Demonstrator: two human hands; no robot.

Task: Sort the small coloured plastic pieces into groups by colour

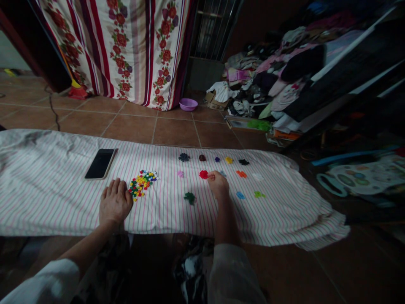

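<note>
My left hand (116, 201) lies flat on the striped cloth (164, 215), its fingertips beside a mixed heap of small coloured pieces (141, 185). My right hand (218, 184) has its fingers pinched at the edge of a small red pile (203, 174); whatever is between them is too small to make out. Around it lie sorted piles: dark green (190, 198), pink (180, 174), dark grey (184, 157), brown (202, 158), purple (217, 159), yellow (229, 160), black (243, 162), orange (241, 174), white (257, 176), blue (240, 195) and light green (258, 194).
A phone (100, 164) lies on the cloth at the left. Beyond the far edge are a tiled floor, a purple basin (188, 104), a floral curtain (136, 50) and a red dustpan (77, 92). Heaped clothes (268, 80) fill the back right.
</note>
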